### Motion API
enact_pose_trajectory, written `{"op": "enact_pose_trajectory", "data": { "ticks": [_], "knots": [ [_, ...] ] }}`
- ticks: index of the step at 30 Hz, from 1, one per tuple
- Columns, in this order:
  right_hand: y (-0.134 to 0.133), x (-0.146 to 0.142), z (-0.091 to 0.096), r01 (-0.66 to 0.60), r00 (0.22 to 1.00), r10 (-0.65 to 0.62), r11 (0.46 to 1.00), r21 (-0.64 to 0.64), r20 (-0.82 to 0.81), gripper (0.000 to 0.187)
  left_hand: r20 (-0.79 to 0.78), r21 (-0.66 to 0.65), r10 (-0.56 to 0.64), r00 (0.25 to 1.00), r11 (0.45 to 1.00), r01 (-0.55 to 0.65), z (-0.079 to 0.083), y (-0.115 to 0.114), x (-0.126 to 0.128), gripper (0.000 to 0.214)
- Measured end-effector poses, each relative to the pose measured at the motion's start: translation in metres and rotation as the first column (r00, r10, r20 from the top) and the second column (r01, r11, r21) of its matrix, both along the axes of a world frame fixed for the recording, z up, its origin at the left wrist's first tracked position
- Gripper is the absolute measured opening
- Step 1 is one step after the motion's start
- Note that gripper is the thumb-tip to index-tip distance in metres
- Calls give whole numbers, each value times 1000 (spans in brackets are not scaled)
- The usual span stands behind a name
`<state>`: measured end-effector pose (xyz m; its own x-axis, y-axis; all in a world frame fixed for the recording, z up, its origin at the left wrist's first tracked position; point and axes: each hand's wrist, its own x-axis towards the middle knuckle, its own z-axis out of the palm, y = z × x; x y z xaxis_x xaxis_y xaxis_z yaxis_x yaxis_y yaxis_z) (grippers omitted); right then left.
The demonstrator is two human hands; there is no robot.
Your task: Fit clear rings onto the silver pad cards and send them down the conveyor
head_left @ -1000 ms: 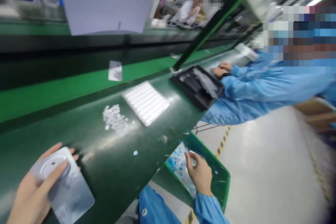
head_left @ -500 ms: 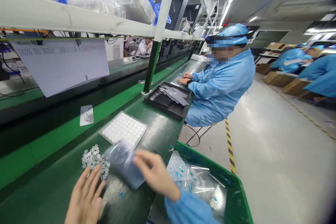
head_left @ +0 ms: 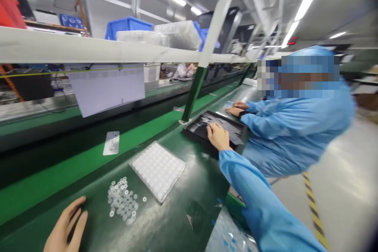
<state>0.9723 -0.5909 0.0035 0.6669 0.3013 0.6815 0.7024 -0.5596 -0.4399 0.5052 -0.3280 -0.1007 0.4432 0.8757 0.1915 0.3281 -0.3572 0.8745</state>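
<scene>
My left hand (head_left: 66,228) is open near the bench's front left, thumb and fingers apart. To its right lies a loose pile of small translucent rings and discs (head_left: 122,201), with one ring a little apart. Beyond the pile sits a clear flat tray (head_left: 158,171) with rows of round white pieces. My right hand (head_left: 219,136) reaches into a black tray (head_left: 203,141) of dark grey thin sheets (head_left: 233,128). Its fingers are bent down together on the sheets, and whatever they pinch is hidden.
A co-worker in blue (head_left: 286,126) sits beyond the black tray, close to my right arm. A green post (head_left: 195,92) rises behind that tray. At the bottom right, a green bin (head_left: 234,201) holds clear plastic with blue bits. A small scrap (head_left: 189,220) lies on the bench.
My right hand has left the bluish film-like piece near the pile and moved forward into the black tray. That piece no longer shows on the bench. My left hand has drawn left, away from the rings.
</scene>
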Motion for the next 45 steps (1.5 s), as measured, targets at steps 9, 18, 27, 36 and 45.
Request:
{"op": "enact_pose_trajectory", "data": {
  "ticks": [9,18,27,36,45],
  "knots": [
    [-26,-142,-122,-486,826,484,871,-71,287,18,-407,177,113,906,983,-43,65,88,167,93],
    [1,-181,-99,-445,895,439,863,238,83,21,-193,-167,21,981,984,-54,102,102,177,40],
    [117,-319,-33,-868,64,800,340,361,-597,37,183,-307,-167,969,927,217,62,-57,-18,53],
    [133,-399,-73,-909,-214,649,142,393,-730,42,465,-761,328,822,623,182,39,-57,-90,43],
    [125,-404,-68,-943,282,940,309,126,-193,28,368,-602,53,928,775,194,36,-69,-94,36]
  ]
}}
